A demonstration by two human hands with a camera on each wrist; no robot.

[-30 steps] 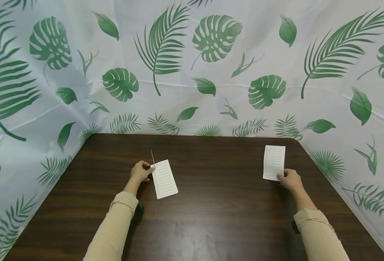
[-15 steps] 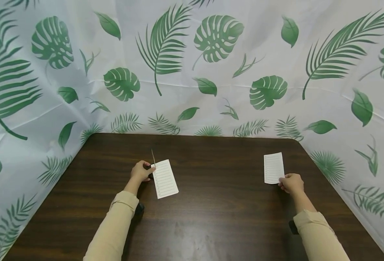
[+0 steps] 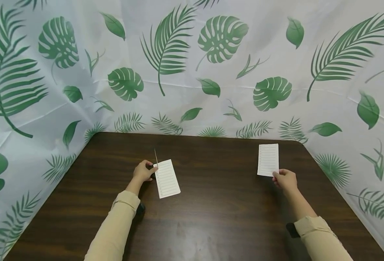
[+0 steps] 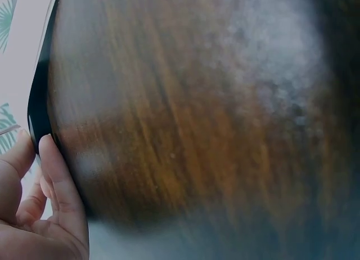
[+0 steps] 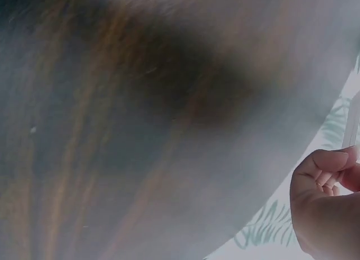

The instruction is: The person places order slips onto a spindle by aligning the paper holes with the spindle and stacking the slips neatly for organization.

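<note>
My left hand (image 3: pixel 143 171) pinches the left edge of a small lined notepad (image 3: pixel 167 179), tilted slightly on the left side of the dark table. Black backing (image 4: pixel 39 105) shows beneath its white pages in the left wrist view. A thin pale strip (image 3: pixel 156 156) sticks up by the thumb. Over on the right, my right hand (image 3: pixel 285 179) holds a lined sheet of paper (image 3: pixel 268 159) by its lower right corner, between thumb and fingers. In the right wrist view just a sliver of the paper (image 5: pixel 351 122) appears above the fingertips.
The brown wood-grain table (image 3: pixel 211 203) has rounded far corners. A white curtain with green leaf prints (image 3: pixel 224 90) hangs along its back and sides. Dark wrist devices sit under both beige sleeves (image 3: pixel 113 221).
My right hand has shifted a little left with the sheet, which first dipped nearer and tilted, then rose back. The left hand and notepad stay put; the head view has turned slightly left.
</note>
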